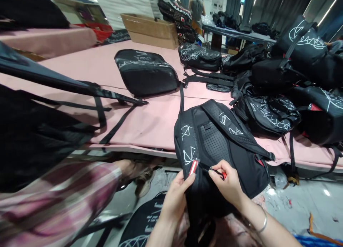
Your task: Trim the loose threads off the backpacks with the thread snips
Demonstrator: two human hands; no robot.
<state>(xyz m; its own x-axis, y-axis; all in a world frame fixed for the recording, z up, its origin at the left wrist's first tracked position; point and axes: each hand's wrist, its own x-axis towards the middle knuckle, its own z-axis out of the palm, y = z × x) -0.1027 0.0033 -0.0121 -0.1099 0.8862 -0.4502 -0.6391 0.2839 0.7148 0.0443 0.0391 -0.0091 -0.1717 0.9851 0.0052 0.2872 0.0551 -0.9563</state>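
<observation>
A black backpack (214, 143) with white scribble lines lies back-panel up, partly over the table's near edge and partly toward my lap. On its left shoulder strap is a small red-and-white label (193, 167). My left hand (178, 193) is closed around that strap, the thumb pressed beside the label. In the fingers of my right hand (225, 179) is a slim black tool (207, 167) with red showing near the palm. Its tip points left toward the label; I cannot tell whether it touches. The fingers hide most of the tool.
More black backpacks (270, 111) crowd the pink table (150, 129) on the right; another black bag (147, 73) lies further back. A cardboard box (150, 29) stands behind. At left are a dark bag (32, 139) and a person's plaid clothing (69, 189). Another patterned bag (144, 218) sits low.
</observation>
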